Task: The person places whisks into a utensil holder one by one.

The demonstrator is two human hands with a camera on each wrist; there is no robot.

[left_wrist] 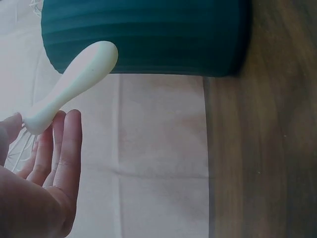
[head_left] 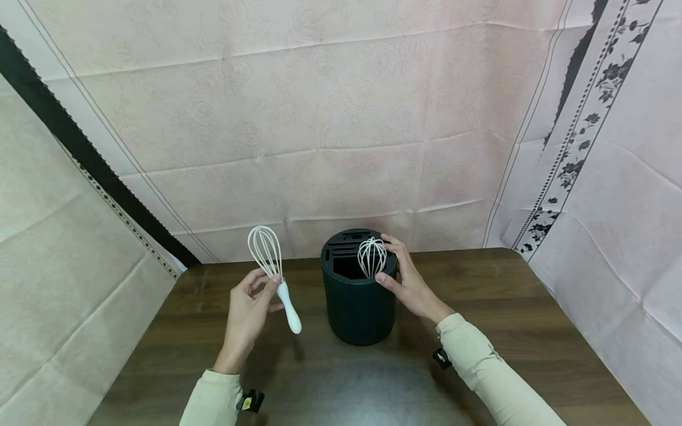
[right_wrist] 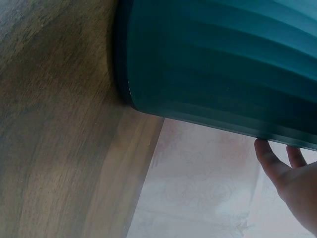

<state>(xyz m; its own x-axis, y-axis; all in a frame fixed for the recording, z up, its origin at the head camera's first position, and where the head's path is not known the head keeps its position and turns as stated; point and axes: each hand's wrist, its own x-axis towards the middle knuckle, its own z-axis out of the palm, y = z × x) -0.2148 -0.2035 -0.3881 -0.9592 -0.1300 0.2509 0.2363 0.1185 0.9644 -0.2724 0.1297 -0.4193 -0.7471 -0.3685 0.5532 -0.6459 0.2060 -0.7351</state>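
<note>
My left hand (head_left: 249, 307) pinches a white whisk (head_left: 289, 307) just below its wires, between thumb and fingertips. The wire head points up and the handle slants down toward the holder. In the left wrist view the handle (left_wrist: 81, 74) shows pale against the dark green utensil holder (left_wrist: 148, 39). That holder (head_left: 359, 313) stands upright on the table, with a slotted black top. A second whisk (head_left: 372, 258) stands in it, wires up, its handle hidden inside. My right hand (head_left: 407, 281) holds the holder by its right upper edge, thumb in front, fingers behind.
The brown wooden table (head_left: 479, 307) ends just behind the holder. Pale patterned cloth (head_left: 319, 118) hangs along the back, with more cloth at both sides. Black trackers or cameras sit at both wrists.
</note>
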